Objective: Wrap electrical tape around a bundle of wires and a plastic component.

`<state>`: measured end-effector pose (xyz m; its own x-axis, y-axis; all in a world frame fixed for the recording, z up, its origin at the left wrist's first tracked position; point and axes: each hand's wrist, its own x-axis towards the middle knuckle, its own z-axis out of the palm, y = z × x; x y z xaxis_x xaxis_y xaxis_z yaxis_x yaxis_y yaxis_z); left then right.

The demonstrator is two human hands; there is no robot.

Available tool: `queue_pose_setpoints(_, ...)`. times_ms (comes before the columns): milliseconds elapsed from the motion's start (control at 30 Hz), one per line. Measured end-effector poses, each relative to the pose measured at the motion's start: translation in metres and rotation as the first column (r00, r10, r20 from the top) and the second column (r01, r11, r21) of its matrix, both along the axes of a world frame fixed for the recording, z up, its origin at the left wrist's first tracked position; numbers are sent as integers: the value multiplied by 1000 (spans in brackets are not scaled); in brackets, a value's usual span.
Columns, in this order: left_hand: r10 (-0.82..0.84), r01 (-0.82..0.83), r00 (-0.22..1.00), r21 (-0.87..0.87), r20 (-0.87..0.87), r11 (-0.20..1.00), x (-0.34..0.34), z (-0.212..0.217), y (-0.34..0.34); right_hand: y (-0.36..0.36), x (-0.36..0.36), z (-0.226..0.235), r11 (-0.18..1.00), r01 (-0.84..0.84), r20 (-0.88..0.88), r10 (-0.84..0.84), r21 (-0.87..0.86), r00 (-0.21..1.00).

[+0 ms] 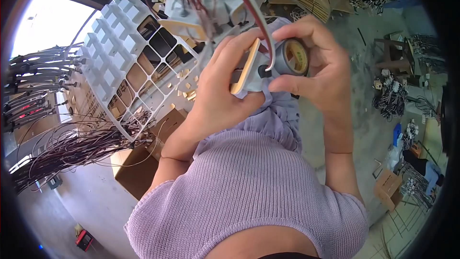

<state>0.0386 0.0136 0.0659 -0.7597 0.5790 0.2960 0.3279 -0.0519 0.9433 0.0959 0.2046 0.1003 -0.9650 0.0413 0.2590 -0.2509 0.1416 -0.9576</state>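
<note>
Grey tape roll (pixel 293 57); lilac knit sweater (pixel 249 187); white grid rack (pixel 120 52).

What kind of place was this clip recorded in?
Probably a small wire-harness assembly workshop: bundles of dark wires hang from a white plastic grid rack, more cable bundles lie on the concrete floor, beside brown cardboard boxes.

Glossy grey tape roll (pixel 292 57), ribbed knit top (pixel 249 187)
</note>
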Motion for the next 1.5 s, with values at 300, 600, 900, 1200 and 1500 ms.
queue_pose_setpoints(300,-117,119,985,-9,124,993,-7,2,9,22,-15,6,917,-73,-120,129,392,984)
queue_pose_setpoints(600,59,-59,998,-8,-15,998,-8,-18,22,34,-21,8,875,-245,-39,287,418,957)
queue_pose_setpoints(900,264,-270,958,-39,-107,962,-15,-26,38,-18,10,15,998,-18,79,23,-66,997)
queue_pose_setpoints(1200,-864,508,38,734,503,450,-31,-24,26,42,-55,-8,881,-472,34,473,-14,881)
queue_pose_setpoints(1500,-841,452,-472,891,264,26,-12,-37,40,40,-91,-15,483,-873,-48,876,66,481)
